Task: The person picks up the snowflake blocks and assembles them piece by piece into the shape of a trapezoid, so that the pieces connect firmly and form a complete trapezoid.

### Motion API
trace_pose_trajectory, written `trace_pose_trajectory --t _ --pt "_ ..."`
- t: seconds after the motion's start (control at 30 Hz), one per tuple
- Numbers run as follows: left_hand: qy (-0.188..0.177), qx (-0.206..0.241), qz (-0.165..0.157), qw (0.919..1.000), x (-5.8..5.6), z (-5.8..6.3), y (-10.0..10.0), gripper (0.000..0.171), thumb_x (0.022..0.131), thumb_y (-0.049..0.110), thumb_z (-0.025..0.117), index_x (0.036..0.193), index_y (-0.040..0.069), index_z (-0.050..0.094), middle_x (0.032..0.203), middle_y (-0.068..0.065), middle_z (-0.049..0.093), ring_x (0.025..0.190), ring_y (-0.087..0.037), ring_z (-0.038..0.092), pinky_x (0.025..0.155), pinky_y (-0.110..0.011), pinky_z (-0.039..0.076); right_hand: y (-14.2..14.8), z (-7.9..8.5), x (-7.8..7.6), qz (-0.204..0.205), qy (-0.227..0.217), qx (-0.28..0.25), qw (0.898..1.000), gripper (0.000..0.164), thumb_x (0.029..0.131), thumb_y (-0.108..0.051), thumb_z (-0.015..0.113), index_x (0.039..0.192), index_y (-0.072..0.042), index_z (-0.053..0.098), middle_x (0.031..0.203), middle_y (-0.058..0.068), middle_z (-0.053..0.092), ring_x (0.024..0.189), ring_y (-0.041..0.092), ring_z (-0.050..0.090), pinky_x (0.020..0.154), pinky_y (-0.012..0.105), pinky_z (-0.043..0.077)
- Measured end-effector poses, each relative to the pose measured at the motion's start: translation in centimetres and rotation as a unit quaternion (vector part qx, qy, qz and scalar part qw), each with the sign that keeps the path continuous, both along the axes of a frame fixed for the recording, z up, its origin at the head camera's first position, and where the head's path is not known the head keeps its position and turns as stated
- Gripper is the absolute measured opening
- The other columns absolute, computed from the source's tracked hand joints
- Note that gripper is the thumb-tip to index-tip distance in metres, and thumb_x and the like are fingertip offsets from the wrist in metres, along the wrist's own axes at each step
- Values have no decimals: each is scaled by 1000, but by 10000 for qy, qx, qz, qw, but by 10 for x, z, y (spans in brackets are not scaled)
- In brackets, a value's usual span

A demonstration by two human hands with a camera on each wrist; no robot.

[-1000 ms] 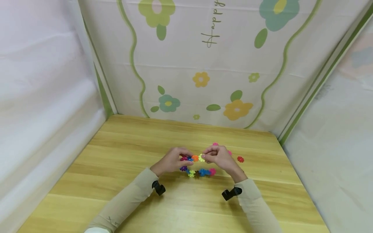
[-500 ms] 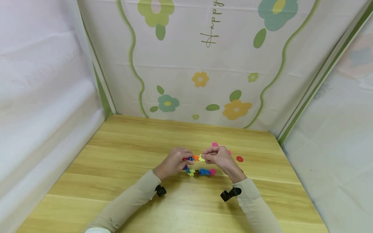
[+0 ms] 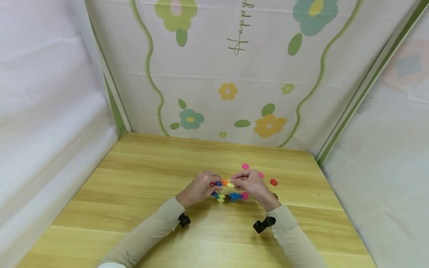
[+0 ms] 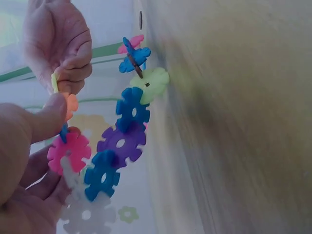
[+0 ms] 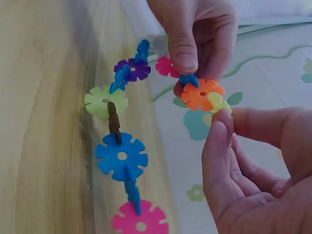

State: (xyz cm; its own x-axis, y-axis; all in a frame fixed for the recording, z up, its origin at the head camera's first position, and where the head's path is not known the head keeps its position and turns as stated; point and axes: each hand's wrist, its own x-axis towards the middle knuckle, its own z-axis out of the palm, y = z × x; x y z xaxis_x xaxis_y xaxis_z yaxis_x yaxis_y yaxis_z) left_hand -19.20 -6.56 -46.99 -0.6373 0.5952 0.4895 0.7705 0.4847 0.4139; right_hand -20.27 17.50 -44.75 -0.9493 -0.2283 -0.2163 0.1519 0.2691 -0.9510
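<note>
A curved chain of slotted flower-shaped plastic discs hangs between my hands. My left hand (image 3: 201,186) pinches the chain near a blue disc, close to the orange disc (image 5: 197,95). Between thumb and fingers, my right hand (image 3: 252,184) pinches the yellow disc (image 5: 218,103), which meets the orange one at the chain's end. The other arm of the chain loops back through a clear disc (image 4: 87,214), a purple disc (image 4: 122,144), a pale green disc (image 5: 106,101) and a blue disc (image 5: 122,157). A pink disc (image 5: 141,222) ends it. My left fingers partly cover the discs they hold.
Loose discs lie on the wooden table (image 3: 151,227) beyond and beside my right hand: a pink one (image 3: 245,166), another pink one (image 3: 261,175), a red one (image 3: 273,182) and a brown one (image 3: 275,196). Flower-printed cloth (image 3: 201,74) walls the back.
My left hand has shifted slightly right and turned a little, drawing the chain's left side with it. The right hand keeps its pinch on the yellow disc. The head view has drifted slightly.
</note>
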Motion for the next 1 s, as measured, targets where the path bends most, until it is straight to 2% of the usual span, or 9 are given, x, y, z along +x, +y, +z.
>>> trace_pose_trajectory --t 0.13,0.3,0.4,0.5,0.63,0.77,0.83,0.93,1.0 --pt "-340 -1 101 9994 -2 -1 3 30 96 22 81 120 4 76 113 -9 78 93 -16 75 84 -28 63 2 1 0 64 79 81 9999 24 100 -13 75 115 5 74 105 14 78 83 16 75 82 35 66" --pt "-876 37 58 9961 -6 0 14 44 99 34 77 132 5 72 125 -9 76 110 -18 74 93 -34 62 4 -1 -1 183 110 134 9997 24 103 -15 70 119 3 74 108 15 78 86 16 76 85 38 65" --pt "-1333 250 9 9908 -7 1 19 41 100 32 75 132 8 72 127 -7 76 112 -18 73 94 -34 62 6 -3 0 399 171 147 9989 27 105 -18 68 122 3 73 110 15 77 89 18 76 88 40 65" --pt "-1657 467 4 9851 -8 -1 21 34 101 30 74 128 9 74 122 -6 77 105 -17 73 88 -30 62 16 -2 0 655 300 150 9973 35 106 -22 67 128 5 69 115 19 76 99 28 77 92 43 64" --pt "-1994 694 -67 9774 -9 -3 21 32 101 28 75 125 7 75 117 -8 78 98 -15 73 80 -25 61 50 3 -3 580 649 567 9946 41 105 -30 69 130 2 69 120 25 74 110 38 75 96 48 62" --pt "-2265 837 -118 9703 -9 -4 20 33 100 27 75 127 8 74 118 -8 77 99 -15 72 80 -26 61 94 3 -6 257 1149 1588 9803 39 104 -34 70 127 -2 72 118 21 75 107 35 74 92 47 63" --pt "-2350 884 -149 9679 -8 -4 19 33 100 26 76 127 8 74 119 -8 77 99 -16 72 82 -29 62 114 0 -4 279 1387 2132 9667 38 105 -30 69 126 1 71 114 18 76 103 32 74 88 43 63" --pt "-2450 918 -198 9650 -9 -4 18 32 100 26 76 127 9 74 117 -6 77 99 -17 72 84 -30 62 136 -10 2 302 1478 2798 9481 33 102 -22 72 123 3 72 107 13 76 95 23 72 81 33 61" --pt "-2496 931 -221 9636 -9 -4 17 32 100 27 76 126 8 74 117 -6 77 99 -17 71 85 -31 62 145 -19 7 449 1458 2979 9423 33 100 -19 74 123 5 72 106 13 75 94 20 70 79 30 60"
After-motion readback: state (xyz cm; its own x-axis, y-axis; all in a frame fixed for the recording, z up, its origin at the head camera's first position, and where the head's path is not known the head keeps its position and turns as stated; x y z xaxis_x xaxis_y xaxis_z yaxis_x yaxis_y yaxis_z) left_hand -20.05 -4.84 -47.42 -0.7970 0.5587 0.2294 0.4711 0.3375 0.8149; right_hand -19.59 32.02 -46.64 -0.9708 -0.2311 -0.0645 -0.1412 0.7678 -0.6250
